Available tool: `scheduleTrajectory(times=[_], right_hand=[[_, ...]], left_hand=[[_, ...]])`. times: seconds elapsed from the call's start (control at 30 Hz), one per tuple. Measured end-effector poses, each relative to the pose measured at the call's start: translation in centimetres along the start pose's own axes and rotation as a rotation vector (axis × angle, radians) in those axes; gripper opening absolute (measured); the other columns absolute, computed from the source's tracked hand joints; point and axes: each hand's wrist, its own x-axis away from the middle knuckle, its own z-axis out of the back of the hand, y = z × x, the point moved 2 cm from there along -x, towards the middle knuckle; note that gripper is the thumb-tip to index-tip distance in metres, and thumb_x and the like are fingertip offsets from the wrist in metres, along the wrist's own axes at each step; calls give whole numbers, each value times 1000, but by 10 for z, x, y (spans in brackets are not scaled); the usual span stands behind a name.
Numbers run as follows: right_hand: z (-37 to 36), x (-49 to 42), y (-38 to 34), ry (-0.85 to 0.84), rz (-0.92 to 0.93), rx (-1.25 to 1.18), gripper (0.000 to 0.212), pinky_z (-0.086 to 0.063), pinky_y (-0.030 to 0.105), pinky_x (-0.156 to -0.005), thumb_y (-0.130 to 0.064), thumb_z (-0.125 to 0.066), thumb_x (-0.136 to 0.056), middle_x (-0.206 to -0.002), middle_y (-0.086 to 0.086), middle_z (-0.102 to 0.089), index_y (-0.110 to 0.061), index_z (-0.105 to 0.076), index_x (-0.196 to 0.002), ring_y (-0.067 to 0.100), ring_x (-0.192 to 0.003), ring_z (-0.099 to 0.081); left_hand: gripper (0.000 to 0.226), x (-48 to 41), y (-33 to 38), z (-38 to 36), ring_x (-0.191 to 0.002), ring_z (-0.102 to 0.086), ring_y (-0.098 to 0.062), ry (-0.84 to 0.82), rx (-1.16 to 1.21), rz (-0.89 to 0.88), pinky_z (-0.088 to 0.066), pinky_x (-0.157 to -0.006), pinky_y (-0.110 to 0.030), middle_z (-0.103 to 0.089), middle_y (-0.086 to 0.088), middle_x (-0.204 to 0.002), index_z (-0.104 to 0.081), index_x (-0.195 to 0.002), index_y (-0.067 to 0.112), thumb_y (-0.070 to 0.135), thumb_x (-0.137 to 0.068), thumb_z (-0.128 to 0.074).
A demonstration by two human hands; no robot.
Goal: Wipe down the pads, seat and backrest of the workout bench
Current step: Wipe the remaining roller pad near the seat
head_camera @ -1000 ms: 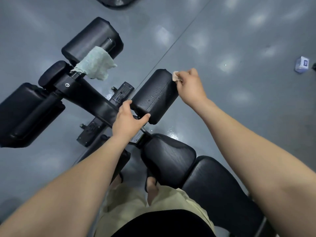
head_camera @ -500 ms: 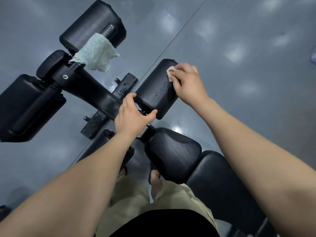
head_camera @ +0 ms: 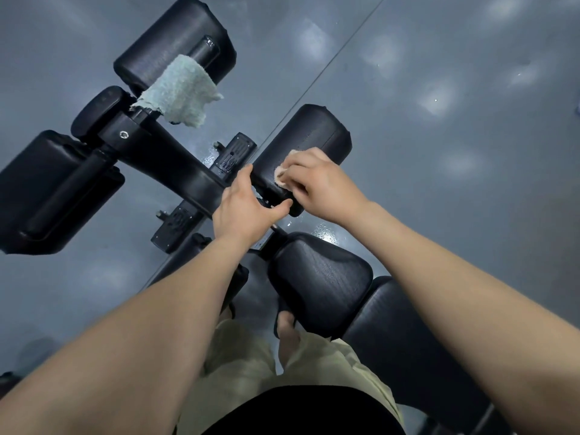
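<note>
Your right hand [head_camera: 317, 180], fingers curled, presses a small beige cloth [head_camera: 281, 176] onto the black cylindrical vinyl pad [head_camera: 309, 135]; your left hand [head_camera: 244, 208] grips its near end.

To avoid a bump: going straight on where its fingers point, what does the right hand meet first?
Probably the left hand, gripping the inner end of the roller pad that the right hand wipes with a beige cloth; depth is unclear.

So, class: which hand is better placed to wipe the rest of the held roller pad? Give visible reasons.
Right. The right hand holds the small cloth against the roller pad, ready to sweep along it. The left hand grips the pad's near end, likely steadying it, without a cloth.
</note>
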Motion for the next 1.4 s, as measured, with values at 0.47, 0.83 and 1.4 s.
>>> scheduleTrajectory(times=[0.47, 0.83, 1.4], right_hand=[[18, -13, 24, 129, -295, 61, 19, -44, 35, -81, -3, -52, -84, -96, 2, -63, -14, -65, -93, 31, -86, -51], [1, 7, -7, 33, -137, -77, 17, -42, 29, -90, -7, -65, -87, -99, -2, -62, -12, -65, -103, 25, -92, -52], [3, -11, 11, 184, -175, -26, 11, -52, 43, -77, -21, -66, -92, -111, 5, -60, -18, -75, -96, 27, -98, -53]], left_hand=[[108, 2, 2, 1, -134, -48, -16, 19, 40, -7, -44, -98, -43, -44, 12, -149, -28, -144, 36, 78, -57, -74], [107, 4, 3, 2, -127, -54, -14, 16, 29, -17, -47, -93, -39, -43, 14, -148, -28, -143, 37, 81, -56, -70], [106, 3, -1, 2, -126, -55, -13, 19, 18, -49, -50, -91, -40, -39, 16, -149, -32, -141, 33, 81, -57, -74]])
